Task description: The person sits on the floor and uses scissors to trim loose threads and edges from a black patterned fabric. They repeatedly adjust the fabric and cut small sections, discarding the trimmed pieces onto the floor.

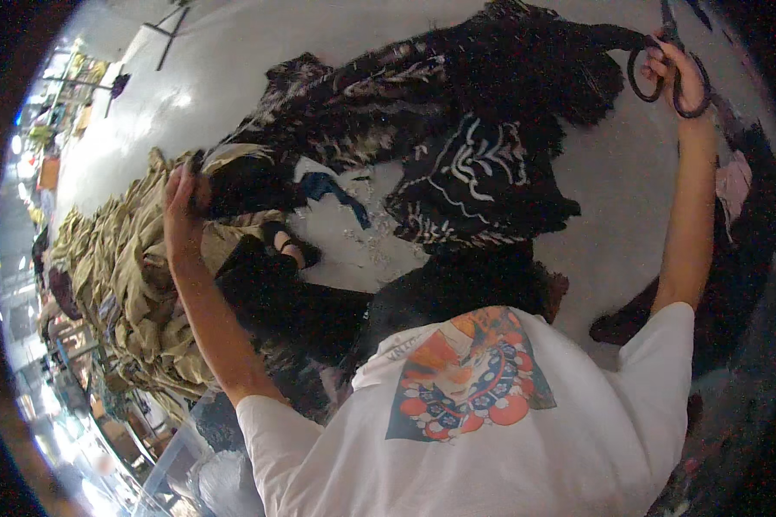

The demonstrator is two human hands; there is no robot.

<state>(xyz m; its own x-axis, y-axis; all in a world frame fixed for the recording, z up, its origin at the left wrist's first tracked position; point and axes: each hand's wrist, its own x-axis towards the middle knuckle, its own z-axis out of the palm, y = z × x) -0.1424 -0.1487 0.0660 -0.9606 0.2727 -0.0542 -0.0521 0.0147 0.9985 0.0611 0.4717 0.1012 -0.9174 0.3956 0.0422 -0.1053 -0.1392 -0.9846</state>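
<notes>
A long black garment or cloth (483, 95) with white and grey patterning, fuzzy-looking at its edges, is stretched between my raised arms. At the left, my left hand (185, 194) is closed on one dark end of it. My right hand (677, 73), far out at the upper right, has its fingers through the black handle loops of a pair of scissors (697, 95), whose blades point up. The cloth's other end reaches the fingers of that hand. Whether it is pinched there too is hard to make out.
A large heap of khaki cloth (134, 276) lies at the left. Small scraps (371, 246) and a dark blue and white piece (328, 185) are on the grey floor. My foot in a black shoe (293, 250) shows below. Dark cloth (741, 284) lies at the right.
</notes>
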